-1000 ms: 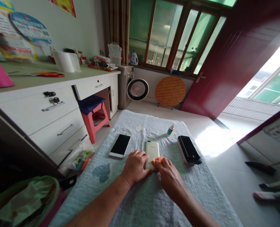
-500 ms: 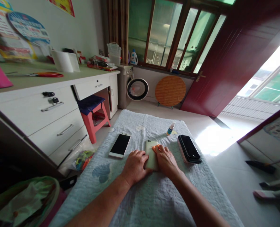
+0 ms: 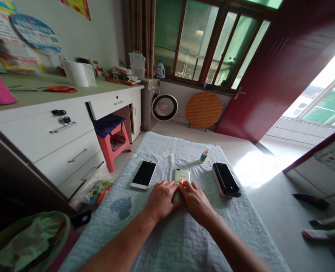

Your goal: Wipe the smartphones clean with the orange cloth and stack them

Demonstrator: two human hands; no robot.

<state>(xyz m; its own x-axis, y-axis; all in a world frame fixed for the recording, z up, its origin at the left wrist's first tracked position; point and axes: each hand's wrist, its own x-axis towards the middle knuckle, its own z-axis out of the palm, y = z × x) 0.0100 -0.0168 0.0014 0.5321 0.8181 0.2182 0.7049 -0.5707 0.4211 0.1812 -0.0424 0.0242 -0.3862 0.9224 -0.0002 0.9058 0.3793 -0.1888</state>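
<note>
A pale gold smartphone [image 3: 182, 174] lies back up on the cloth-covered table, its camera end pointing away from me. My left hand [image 3: 162, 197] grips its left edge and steadies it. Under the fingers of my right hand [image 3: 194, 196] is a bunched orange cloth [image 3: 181, 182], pressed on the middle of the phone's back. The lower part of the phone is mostly hidden by both hands. To the left lies a white smartphone [image 3: 144, 174] with its dark screen up. A small spray bottle [image 3: 204, 155] stands beyond my right hand.
Stacked dark phones [image 3: 226, 179] lie at the table's right side. A quilted light-blue cloth [image 3: 167, 241] covers the table. At left stand a white desk [image 3: 68, 139], a red stool [image 3: 110, 151] and a waste bin [image 3: 68, 234]. A broom [image 3: 311, 201] is at far right.
My right hand has slid the orange cloth left and toward me, from the phone's upper right edge to the middle of its back. My left hand stays on the phone.
</note>
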